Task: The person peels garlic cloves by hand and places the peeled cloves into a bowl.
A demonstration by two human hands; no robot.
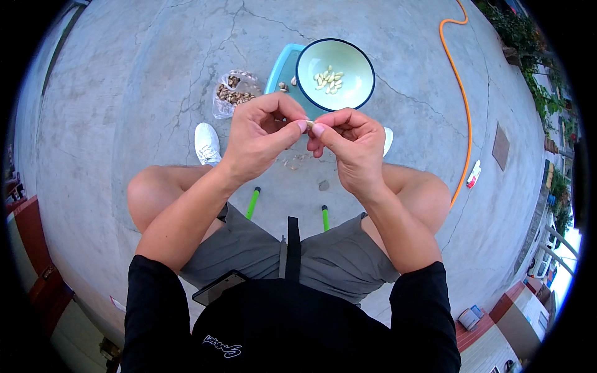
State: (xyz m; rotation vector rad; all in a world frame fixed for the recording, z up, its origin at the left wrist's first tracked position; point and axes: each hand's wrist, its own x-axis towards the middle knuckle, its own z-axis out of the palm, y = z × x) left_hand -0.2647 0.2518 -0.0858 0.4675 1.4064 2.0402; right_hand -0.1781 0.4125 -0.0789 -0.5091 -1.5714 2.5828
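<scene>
Between the fingertips of both hands is a small garlic clove (310, 125). My left hand (264, 133) pinches it from the left, and my right hand (352, 144) pinches it from the right. Just beyond my hands, a white bowl with a dark rim (362, 96) holds several peeled cloves (329, 79). The bowl stands on a light blue stool or tray (281, 67), where a few unpeeled pieces (283, 86) lie left of the bowl. A clear plastic bag (222, 107) with several unpeeled cloves (233, 95) is on the ground beyond my left hand.
Bits of peel (293, 163) lie on the concrete floor (155, 93) below my hands. An orange hose (462, 93) runs along the right, near a red and white object (474, 174). A phone (219, 287) rests on my lap. Green stool legs (254, 203) show between my knees.
</scene>
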